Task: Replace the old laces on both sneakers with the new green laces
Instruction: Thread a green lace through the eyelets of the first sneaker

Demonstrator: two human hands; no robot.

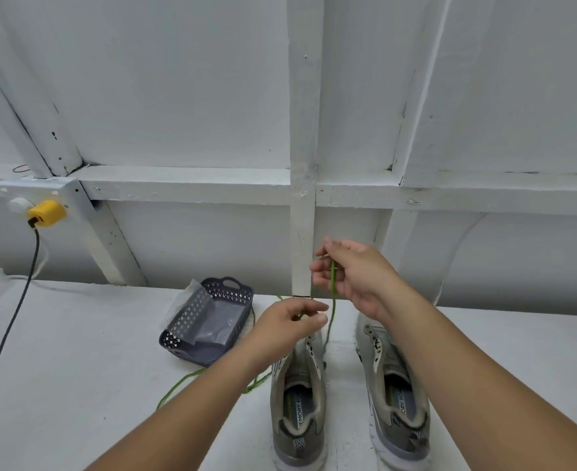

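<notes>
Currently the green lace (332, 283) runs up from the left sneaker (298, 396), pinched in the right hand (351, 273) held above it; the left hand (289, 322) pinches the other run low over the toe. Slack trails left across the bench (76, 351) past the basket (209, 321). Risks: uneven ends if one side is pulled harder, the loose tail snagging on the basket, or the light shoe tipping. The right sneaker (396, 392) stands beside it, apparently unlaced.
</notes>
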